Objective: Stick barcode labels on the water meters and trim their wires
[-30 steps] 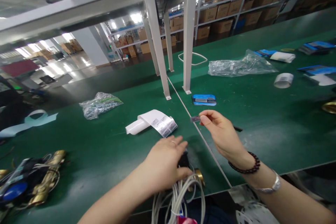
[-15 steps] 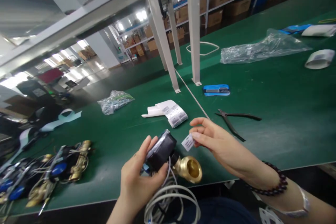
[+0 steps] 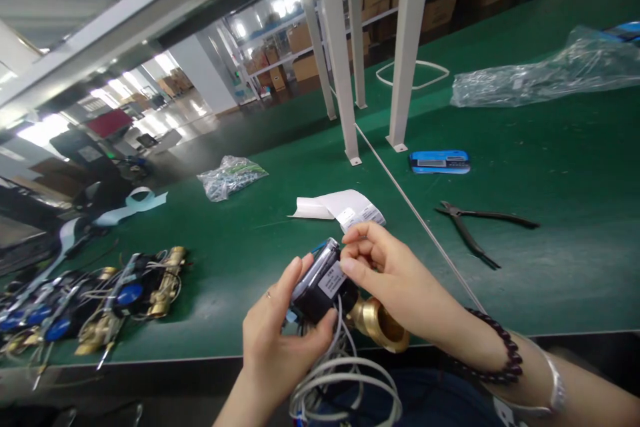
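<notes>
My left hand (image 3: 275, 340) grips a black meter box (image 3: 311, 299) by its sides, fingers behind and thumb in front. A brass pipe body (image 3: 373, 320) with a round open end is joined to the box, and coiled grey cable (image 3: 345, 370) hangs below it. Between thumb and fingers, my right hand (image 3: 393, 273) pinches the edge of a small white printed label (image 3: 331, 280), which lies against the side of the box. Whether the label is stuck down, I cannot tell. Just behind, a curled strip of white labels (image 3: 345, 203) rests on the green bench.
Cutting pliers (image 3: 465, 223) lie at the right, jaws apart. Beyond are a blue card (image 3: 440, 162), a long clear plastic bag (image 3: 530, 80) and white rack legs (image 3: 405, 47). A bag of small parts (image 3: 233, 177) and several brass meters (image 3: 165, 287) are on the left.
My right hand has carried the label left, from beside the box onto its side. My left hand still holds the meter. The view has shifted, so the bench things sit differently.
</notes>
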`<state>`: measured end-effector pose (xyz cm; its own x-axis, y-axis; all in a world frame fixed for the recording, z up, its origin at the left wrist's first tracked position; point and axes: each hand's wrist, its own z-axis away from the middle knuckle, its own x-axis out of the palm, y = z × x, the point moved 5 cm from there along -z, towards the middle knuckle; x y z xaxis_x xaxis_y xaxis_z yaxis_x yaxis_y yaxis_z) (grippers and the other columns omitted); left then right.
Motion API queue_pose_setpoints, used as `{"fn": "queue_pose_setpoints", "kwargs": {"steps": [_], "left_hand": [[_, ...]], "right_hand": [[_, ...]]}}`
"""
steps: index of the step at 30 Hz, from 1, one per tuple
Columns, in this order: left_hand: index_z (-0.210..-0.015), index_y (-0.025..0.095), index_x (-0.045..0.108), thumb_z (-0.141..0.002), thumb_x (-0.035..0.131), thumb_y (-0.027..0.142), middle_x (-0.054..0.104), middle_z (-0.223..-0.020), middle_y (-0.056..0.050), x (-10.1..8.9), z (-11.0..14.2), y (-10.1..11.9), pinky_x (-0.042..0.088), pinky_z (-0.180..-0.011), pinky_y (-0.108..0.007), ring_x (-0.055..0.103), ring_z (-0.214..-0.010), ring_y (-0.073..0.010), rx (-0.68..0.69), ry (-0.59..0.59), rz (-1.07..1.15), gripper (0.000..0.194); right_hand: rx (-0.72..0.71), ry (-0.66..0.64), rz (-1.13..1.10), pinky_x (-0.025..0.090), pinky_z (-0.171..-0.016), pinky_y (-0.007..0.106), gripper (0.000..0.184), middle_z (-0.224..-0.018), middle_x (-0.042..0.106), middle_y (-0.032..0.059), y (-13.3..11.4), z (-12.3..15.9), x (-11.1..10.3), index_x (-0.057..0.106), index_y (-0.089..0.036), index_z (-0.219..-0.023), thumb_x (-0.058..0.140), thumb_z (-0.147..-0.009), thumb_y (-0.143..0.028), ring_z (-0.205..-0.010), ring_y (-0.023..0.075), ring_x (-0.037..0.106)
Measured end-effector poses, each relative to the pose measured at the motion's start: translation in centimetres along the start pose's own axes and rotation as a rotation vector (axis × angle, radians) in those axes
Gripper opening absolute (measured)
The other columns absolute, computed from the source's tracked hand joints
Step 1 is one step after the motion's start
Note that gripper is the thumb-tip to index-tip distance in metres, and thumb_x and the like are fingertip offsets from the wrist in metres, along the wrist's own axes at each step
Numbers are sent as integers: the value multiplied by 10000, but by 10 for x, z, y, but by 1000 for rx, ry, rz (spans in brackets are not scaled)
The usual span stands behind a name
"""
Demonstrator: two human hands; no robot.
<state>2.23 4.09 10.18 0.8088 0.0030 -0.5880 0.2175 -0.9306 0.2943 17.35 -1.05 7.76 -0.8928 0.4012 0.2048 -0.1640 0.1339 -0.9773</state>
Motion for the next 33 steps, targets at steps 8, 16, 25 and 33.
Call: {"fn": "queue_pose_setpoints", "kwargs": {"steps": [8, 16, 25, 33], "left_hand": [[-1420, 342, 331, -802, 640, 249, 692, -1131, -37, -1, -2, 1, 568, -835, -258, 695, -933, -162, -9, -49, -19, 697], [-1375, 309, 400, -803, 636, 249, 701, -1109, -44, -2, -2, 4, 568, -830, -254, 704, -898, -165, -9, -55, -60, 621], [-1382, 289, 393, -790, 647, 243, 695, -1118, -62, 0, -1, 0, 579, -812, -277, 704, -905, -186, -50, -29, -86, 646], [-1370, 318, 402, -789, 644, 238, 696, -1123, -30, 0, -1, 5, 566, -832, -249, 700, -907, -159, -27, -61, -63, 634]], "right_hand": [[-87, 41, 201, 415, -590, 256, 181, -768, 540, -25, 1, 0, -3, 483, -226, -956, 526, -780, -225, -662, 125, 504], [-224, 85, 459, 395, -573, 256, 158, -696, 524, -25, -12, 6, -1, 523, -226, -919, 520, -778, -155, -617, 126, 469], [-369, 343, 167, 450, -580, 275, 121, -799, 562, 8, -25, 20, -23, 459, -248, -890, 551, -823, -290, -679, 146, 543], [13, -48, -71, 427, -567, 220, 230, -674, 515, -54, -8, -1, 1, 427, -209, -846, 597, -699, -258, -599, 94, 516]]}}
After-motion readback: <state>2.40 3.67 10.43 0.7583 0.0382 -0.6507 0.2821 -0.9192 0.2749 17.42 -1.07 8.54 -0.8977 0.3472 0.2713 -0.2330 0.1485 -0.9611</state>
